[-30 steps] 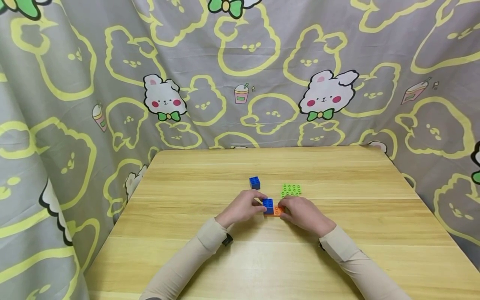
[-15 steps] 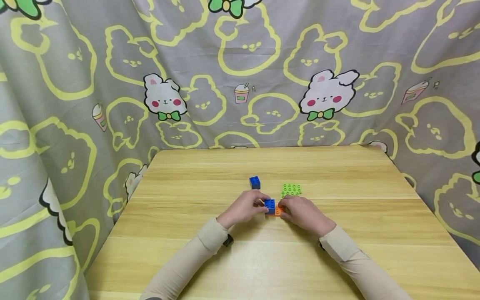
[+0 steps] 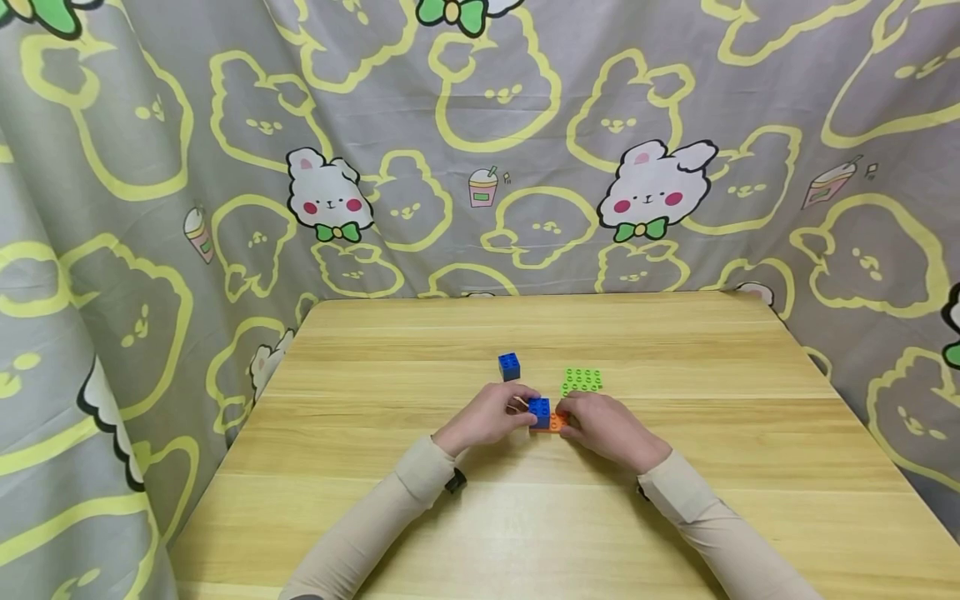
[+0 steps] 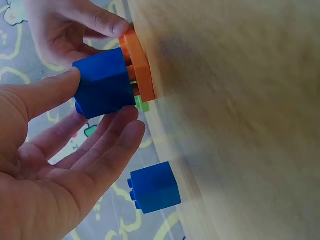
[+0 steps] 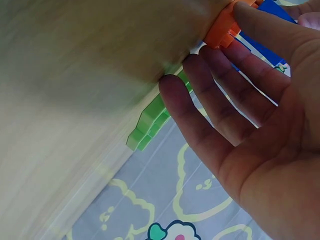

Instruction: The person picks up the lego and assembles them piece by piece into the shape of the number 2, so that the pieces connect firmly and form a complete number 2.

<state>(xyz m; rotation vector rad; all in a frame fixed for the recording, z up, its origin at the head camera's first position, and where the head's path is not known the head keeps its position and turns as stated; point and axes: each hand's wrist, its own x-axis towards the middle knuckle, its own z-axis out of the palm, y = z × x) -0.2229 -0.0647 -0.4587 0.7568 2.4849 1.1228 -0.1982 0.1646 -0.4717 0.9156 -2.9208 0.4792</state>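
My left hand (image 3: pixel 487 413) pinches a blue toy building brick (image 3: pixel 539 412) between thumb and fingers, above the left part of a flat orange studded plate (image 3: pixel 557 422). In the left wrist view, orange studs show in a narrow gap between the brick (image 4: pixel 104 84) and the plate (image 4: pixel 141 72). Thumb and fingers of my right hand (image 3: pixel 609 428) grip the plate's right end at the tabletop. The right wrist view shows the thumb over the orange plate (image 5: pixel 222 30), with the other fingers stretched out beside it.
A second blue brick (image 3: pixel 509 367) stands farther back on the wooden table (image 3: pixel 540 525), beyond my left hand. Behind my right hand lies a flat green studded plate (image 3: pixel 582 380). A patterned grey curtain (image 3: pixel 405 108) hangs around the table's back and sides.
Over the first half second my left hand shifts slightly right with the blue brick above the orange plate. Since then it stays nearly in place; my right hand keeps its grip.
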